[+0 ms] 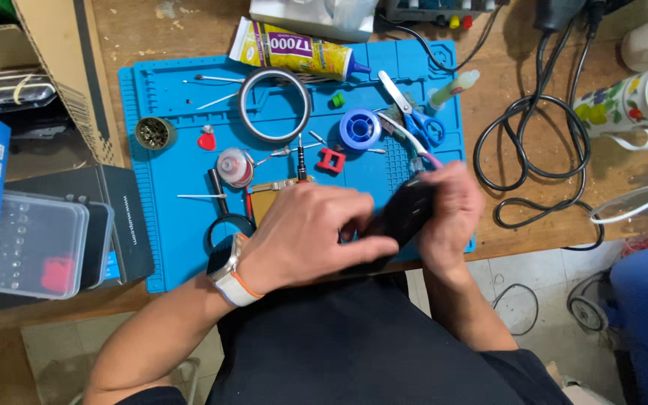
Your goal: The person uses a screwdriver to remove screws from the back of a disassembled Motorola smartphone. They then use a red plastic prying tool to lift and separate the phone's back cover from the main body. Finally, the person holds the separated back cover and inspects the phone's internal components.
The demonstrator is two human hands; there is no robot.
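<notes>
Both my hands grip a black phone-like device over the front edge of a blue work mat. My left hand, with a white-strapped watch on the wrist, presses on the device's left end with thumb and fingers. My right hand wraps around its right end. A pink and white cable runs from the device toward the back of the mat. Most of the device is hidden by my fingers.
On the mat lie a tape ring, a blue spool, blue scissors, a yellow glue tube, a red block, tweezers and small tools. A clear plastic box sits left; black cables and a flowered mug sit right.
</notes>
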